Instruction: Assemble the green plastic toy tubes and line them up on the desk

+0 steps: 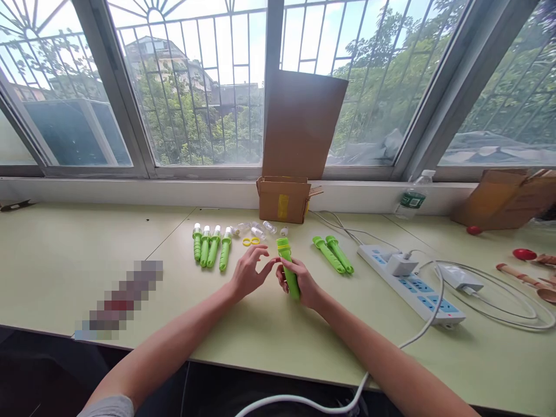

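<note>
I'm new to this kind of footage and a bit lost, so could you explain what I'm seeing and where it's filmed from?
There's no machine here: these are a person's own bare hands, seen by a camera worn on the head, looking forward and down. The right hand grips a green handle with yellow near its top. The left hand is open beside it.

On the table, four white-topped handles lie to the left, and two without white tops to the right. Yellow rings and clear pieces lie beyond the hands, with a box behind. A power strip sits at right.
</note>
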A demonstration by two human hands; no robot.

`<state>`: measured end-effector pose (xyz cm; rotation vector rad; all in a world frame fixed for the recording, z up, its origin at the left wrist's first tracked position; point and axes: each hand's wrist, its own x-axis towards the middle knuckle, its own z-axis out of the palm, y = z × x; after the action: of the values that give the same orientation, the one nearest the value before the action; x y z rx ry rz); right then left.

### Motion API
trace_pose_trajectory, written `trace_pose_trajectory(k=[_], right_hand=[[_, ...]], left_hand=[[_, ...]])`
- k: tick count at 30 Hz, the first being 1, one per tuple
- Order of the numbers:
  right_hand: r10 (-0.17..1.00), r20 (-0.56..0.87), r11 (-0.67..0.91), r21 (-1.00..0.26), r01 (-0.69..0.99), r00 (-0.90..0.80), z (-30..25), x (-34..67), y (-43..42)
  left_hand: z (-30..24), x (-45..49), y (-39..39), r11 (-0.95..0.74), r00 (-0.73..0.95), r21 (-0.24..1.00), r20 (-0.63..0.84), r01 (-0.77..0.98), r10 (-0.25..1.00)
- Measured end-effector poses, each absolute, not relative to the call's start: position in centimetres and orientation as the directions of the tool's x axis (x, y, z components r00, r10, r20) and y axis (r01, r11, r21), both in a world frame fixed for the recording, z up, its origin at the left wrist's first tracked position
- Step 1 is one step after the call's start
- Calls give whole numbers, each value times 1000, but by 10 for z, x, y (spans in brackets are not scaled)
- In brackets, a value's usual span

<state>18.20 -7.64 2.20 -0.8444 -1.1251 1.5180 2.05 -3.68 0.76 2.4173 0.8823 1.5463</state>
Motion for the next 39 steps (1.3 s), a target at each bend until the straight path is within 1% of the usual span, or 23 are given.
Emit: trace_pose_trajectory(k=[4, 8, 11, 13, 17, 20, 35, 39], right_hand=[[943, 5, -113, -935, -336, -332, 20, 179, -79], [944, 4, -117, -932, -344, -331, 19, 180, -79], [929, -1, -128, -939, -318, -369, 17, 181, -78], [924, 23, -93, -954, -284, -382, 16, 180, -77], [935, 89, 13, -976, -219, -342, 15, 179, -77], [939, 106, 48, -982, -181, -327, 15, 180, -77], [948, 94, 60, -991, -120, -304, 13, 181, -77], [947, 96, 66, -992, -108, -305, 15, 181, -79]], left_hand=[[10, 19, -36, -833, 279, 420, 803, 360, 526], [10, 20, -38, -843, 291, 400, 810, 359, 509], [10, 21, -39, -849, 297, 397, 812, 349, 502], [11, 21, -39, -855, 302, 394, 815, 338, 495], [10, 21, -39, -861, 309, 393, 816, 324, 489], [9, 21, -39, -860, 302, 400, 817, 317, 492], [8, 22, -39, -845, 297, 431, 801, 316, 520], [8, 22, -39, -833, 304, 456, 783, 312, 542]])
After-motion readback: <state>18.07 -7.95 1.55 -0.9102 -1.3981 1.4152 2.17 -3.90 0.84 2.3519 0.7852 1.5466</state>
